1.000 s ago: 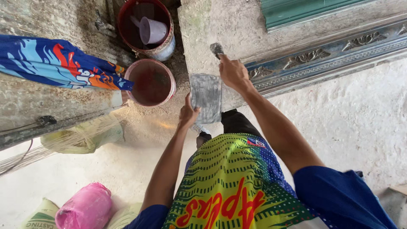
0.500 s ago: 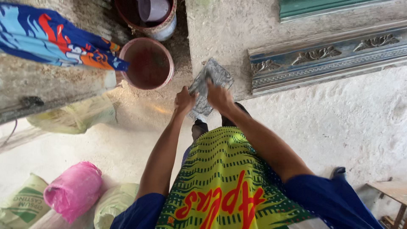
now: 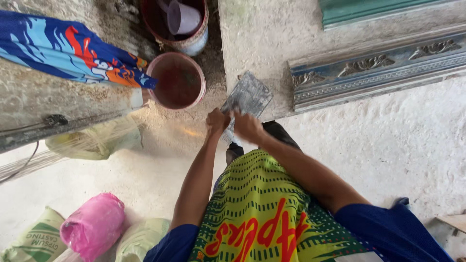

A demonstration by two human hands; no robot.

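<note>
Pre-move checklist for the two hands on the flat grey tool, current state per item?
1. Left hand on the flat grey trowel: ok, it touches the near end.
2. Right hand on the same end: ok, grip closed beside the left.
3. Blade in full view: ok, it is tilted over the grey concrete slab.
4. Blade touching the slab: cannot tell.
5. Red bucket apart from the hands: ok, it stands to their left.
6. Material on the blade: cannot tell, the surface is only smeared grey.
</note>
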